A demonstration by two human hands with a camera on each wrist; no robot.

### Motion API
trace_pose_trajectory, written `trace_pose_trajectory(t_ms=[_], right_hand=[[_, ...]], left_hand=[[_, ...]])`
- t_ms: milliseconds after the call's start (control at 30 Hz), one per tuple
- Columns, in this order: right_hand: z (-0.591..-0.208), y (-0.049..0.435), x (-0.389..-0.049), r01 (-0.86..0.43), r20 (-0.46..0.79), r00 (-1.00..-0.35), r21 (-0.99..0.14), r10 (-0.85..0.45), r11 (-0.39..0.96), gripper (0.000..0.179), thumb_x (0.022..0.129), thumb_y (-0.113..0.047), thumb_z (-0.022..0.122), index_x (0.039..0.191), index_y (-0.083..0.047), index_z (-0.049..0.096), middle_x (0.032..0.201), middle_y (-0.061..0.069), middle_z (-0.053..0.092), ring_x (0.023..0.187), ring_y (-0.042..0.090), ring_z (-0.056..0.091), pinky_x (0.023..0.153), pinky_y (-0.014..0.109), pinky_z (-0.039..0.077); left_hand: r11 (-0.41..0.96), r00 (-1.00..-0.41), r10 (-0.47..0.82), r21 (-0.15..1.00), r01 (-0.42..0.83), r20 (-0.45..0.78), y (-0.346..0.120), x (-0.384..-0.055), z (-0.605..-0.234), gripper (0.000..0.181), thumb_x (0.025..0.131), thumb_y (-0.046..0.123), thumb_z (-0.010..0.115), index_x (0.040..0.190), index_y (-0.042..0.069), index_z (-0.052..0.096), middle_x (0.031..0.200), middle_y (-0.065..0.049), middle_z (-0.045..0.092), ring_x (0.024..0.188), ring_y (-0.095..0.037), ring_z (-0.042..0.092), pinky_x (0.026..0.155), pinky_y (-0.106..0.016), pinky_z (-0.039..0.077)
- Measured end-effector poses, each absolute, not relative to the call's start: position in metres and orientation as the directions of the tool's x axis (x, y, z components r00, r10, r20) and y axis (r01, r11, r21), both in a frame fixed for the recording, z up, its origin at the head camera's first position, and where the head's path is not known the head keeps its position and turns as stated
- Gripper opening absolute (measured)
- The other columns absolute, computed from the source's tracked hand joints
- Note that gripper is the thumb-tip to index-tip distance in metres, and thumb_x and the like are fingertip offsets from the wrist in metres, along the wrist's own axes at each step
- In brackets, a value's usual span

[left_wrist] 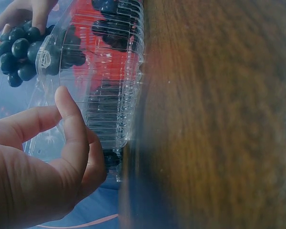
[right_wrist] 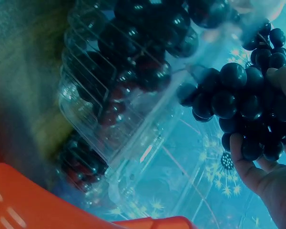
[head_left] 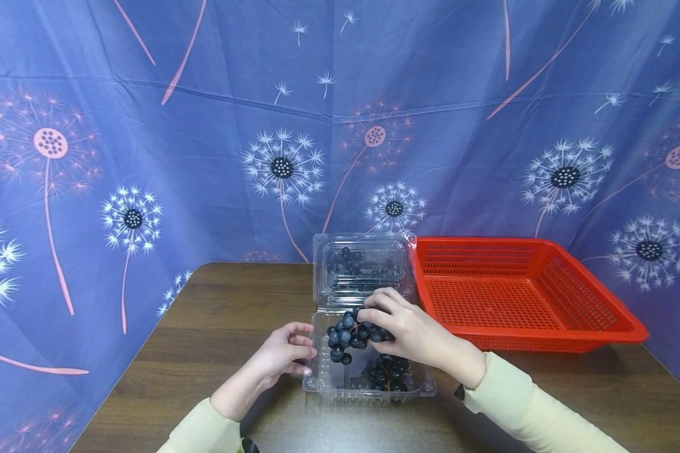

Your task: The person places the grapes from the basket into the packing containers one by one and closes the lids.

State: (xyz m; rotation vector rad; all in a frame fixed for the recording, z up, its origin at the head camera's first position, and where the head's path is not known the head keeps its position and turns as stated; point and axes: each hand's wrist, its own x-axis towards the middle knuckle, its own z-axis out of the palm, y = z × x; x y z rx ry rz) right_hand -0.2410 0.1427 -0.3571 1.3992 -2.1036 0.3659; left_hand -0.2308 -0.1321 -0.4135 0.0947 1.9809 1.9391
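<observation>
A bunch of dark grapes hangs from my right hand, whose fingers grip it from above over a clear plastic clamshell box. The right wrist view shows the thumb and fingers around the held bunch. Another bunch of dark grapes lies in the front right of the box. My left hand is at the box's left side, fingers loosely bent; in the left wrist view its fingertips touch or nearly touch the clear wall. The lid stands raised at the back.
A red plastic basket with perforated walls stands right beside the box on the brown wooden table. Behind the table hangs a blue cloth with a dandelion pattern. Dark grapes show through or reflect in the lid.
</observation>
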Motion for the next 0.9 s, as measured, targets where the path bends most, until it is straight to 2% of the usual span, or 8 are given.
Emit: trace_pose_trajectory(t_ms=[267,667,900], right_hand=[[-0.368,0.140,-0.243,-0.914,0.581,-0.273,0.092,-0.767,0.394,0.051,0.068,-0.019,0.082,0.113,-0.018,0.058,0.112,0.001,0.055,0.108,0.018,0.049,0.076,0.024,0.053],[-0.380,0.134,-0.246,-0.919,0.506,-0.246,0.149,-0.827,0.365,0.056,0.067,-0.025,0.084,0.117,-0.021,0.057,0.115,0.002,0.055,0.110,0.020,0.048,0.084,0.031,0.052],[-0.386,0.132,-0.250,-0.924,0.472,-0.243,0.152,-0.848,0.350,0.052,0.070,-0.026,0.082,0.116,-0.023,0.057,0.115,0.000,0.056,0.112,0.020,0.049,0.087,0.035,0.051]], left_hand=[[0.052,-0.930,0.301,0.978,-0.203,-0.210,-0.132,-0.231,-0.414,0.052,0.082,-0.004,0.062,0.129,-0.007,0.041,0.094,-0.009,0.052,0.081,-0.018,0.058,0.059,-0.029,0.056],[0.049,-0.928,0.306,0.977,-0.207,-0.212,-0.132,-0.231,-0.413,0.053,0.083,-0.003,0.062,0.130,-0.006,0.040,0.096,-0.010,0.052,0.079,-0.017,0.057,0.058,-0.028,0.055],[0.059,-0.932,0.296,0.978,-0.199,-0.208,-0.131,-0.231,-0.413,0.054,0.082,-0.004,0.063,0.130,-0.007,0.040,0.096,-0.011,0.053,0.077,-0.016,0.056,0.056,-0.028,0.055]])
